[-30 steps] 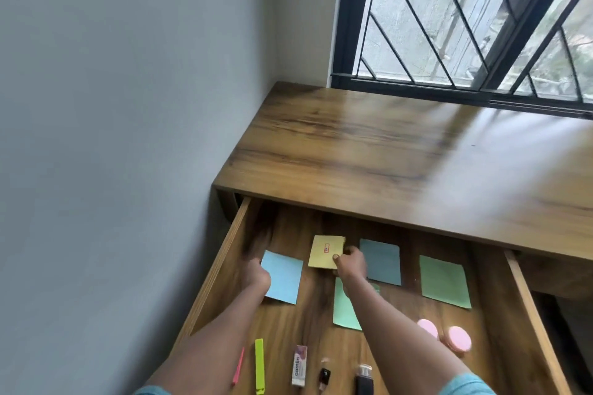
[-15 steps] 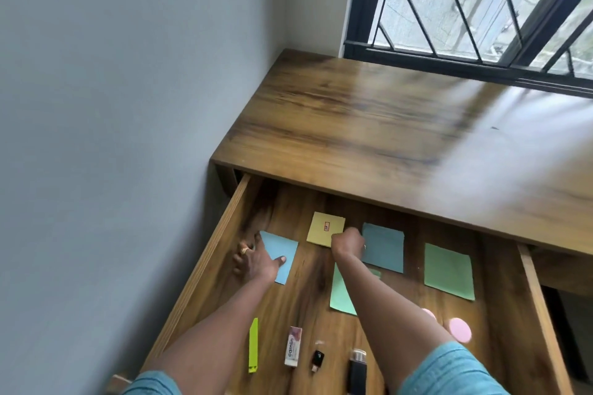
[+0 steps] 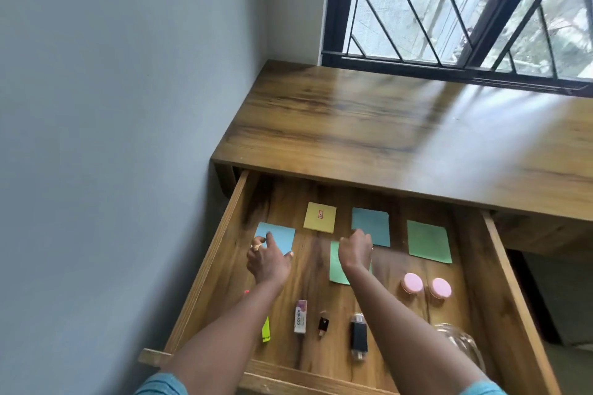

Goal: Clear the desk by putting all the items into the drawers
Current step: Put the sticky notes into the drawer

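**Head view (single camera).** A wide-angle lens worn on the head looks forward and steeply down from above the near end of the open drawer [image 3: 207, 266]. It sits close: both forearms enter at the bottom edge, and the left hand [image 3: 268, 258] and right hand [image 3: 354, 248] lie near mid-frame. The drawer floor fills the lower half. The desk [image 3: 385, 138] top lies beyond it and runs to the right edge. The wall [image 3: 112, 106] takes up the left side. The window [image 3: 449, 9] closes the upper right. The frame is tilted, so the desk's front edge slopes down to the right.
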A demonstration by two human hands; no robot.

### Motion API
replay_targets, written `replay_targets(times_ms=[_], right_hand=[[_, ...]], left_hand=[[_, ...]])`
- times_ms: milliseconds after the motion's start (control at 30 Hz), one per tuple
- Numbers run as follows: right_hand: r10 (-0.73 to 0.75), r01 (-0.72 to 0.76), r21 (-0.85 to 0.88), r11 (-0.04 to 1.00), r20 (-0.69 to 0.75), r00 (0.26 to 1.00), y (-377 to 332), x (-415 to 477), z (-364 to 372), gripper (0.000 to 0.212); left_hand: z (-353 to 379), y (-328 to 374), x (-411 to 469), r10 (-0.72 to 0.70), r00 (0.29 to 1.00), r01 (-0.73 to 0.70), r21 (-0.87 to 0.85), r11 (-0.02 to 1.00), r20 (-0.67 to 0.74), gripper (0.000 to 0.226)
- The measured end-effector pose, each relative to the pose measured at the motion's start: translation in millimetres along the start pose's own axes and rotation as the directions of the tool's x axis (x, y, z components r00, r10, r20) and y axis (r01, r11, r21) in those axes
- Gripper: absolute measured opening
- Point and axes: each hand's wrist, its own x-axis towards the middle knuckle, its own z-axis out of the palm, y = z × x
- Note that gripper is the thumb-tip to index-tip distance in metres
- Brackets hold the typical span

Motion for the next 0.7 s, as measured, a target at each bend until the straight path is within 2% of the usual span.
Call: replay_targets(times_ms=[200,367,500,600,700], right_hand=[[-0.03,0.032,-0.045,0.998,0.044,0.999,34,-54,-18,0.023],[-0.208,0.22,-0.119,0.968,0.108,0.972,59,-97,-34,0.021],[-0.253,0.263,-0.104,0.959,0.098,0.962,80,-123,-52,0.02],[-0.26,0.262,-0.008,0.965,0.121,0.958,105,-143,-65,0.021],[-0.154,0.153,0.03,0.988,0.021,0.988,120,-172,-82,0.027]], left_hand=[[5,7,-66,0.054,0.996,-0.055,0.009,0.998,0.071,0.05],[11,5,-117,0.144,0.989,-0.144,-0.005,0.99,0.03,0.038],[9,-1,-145,0.094,0.994,-0.094,0.001,0.996,-0.06,0.031],[8,-4,-173,0.065,0.99,-0.071,-0.044,0.997,-0.123,0.03],[11,-9,-197,-0.041,0.981,0.022,-0.099,0.995,-0.189,0.051]])
